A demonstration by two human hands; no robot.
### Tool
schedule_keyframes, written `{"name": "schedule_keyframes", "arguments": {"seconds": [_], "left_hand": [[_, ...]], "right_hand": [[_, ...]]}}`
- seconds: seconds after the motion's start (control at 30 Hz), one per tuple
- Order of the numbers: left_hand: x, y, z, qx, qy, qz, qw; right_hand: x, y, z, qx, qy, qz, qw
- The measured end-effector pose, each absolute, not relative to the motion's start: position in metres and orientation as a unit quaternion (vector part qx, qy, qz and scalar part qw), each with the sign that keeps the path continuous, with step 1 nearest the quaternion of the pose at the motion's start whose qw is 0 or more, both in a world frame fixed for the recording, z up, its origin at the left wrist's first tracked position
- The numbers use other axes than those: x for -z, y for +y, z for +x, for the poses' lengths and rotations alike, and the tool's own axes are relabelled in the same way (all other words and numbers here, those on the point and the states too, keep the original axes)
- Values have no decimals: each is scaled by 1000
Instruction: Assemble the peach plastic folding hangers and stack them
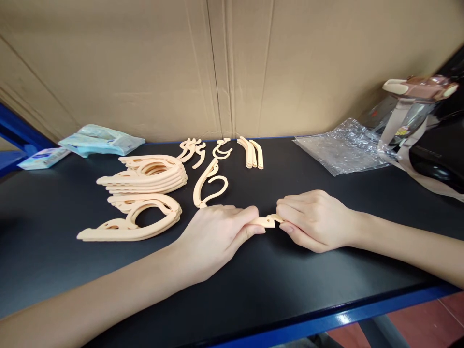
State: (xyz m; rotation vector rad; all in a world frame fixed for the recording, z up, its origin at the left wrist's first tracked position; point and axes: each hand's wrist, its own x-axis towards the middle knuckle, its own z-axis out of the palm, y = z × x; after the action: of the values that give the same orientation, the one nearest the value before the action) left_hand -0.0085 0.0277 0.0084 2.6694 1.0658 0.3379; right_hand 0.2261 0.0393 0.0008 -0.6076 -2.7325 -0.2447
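My left hand [217, 232] and my right hand [315, 220] meet at the middle of the black table [253, 280], both closed on a small peach plastic hanger piece [267, 221] held between them. A peach hook part [210, 186] lies just beyond my left hand, its lower end by my knuckles. To the left sit two stacks of peach hanger arms, the nearer stack [134, 220] and the farther stack [148, 174].
Loose hooks [192, 151], another hook [222, 149] and short peach bars [251, 153] lie near the cardboard wall [232, 63]. A clear plastic bag [342, 147] and a bottle with strap [409, 111] are right. Blue packets [99, 140] lie left.
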Motion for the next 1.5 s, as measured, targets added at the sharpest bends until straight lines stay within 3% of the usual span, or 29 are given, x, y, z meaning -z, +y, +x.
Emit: {"name": "schedule_keyframes", "arguments": {"seconds": [0.47,1.1,1.5], "left_hand": [[-8,27,-9,-125,350,919,132],[-3,28,-9,-124,341,927,97],[-4,30,-9,-130,339,923,129]], "right_hand": [[-3,37,225,185,-948,-181,184],[-1,36,225,170,-953,-185,169],[-3,34,223,206,-945,-175,182]]}}
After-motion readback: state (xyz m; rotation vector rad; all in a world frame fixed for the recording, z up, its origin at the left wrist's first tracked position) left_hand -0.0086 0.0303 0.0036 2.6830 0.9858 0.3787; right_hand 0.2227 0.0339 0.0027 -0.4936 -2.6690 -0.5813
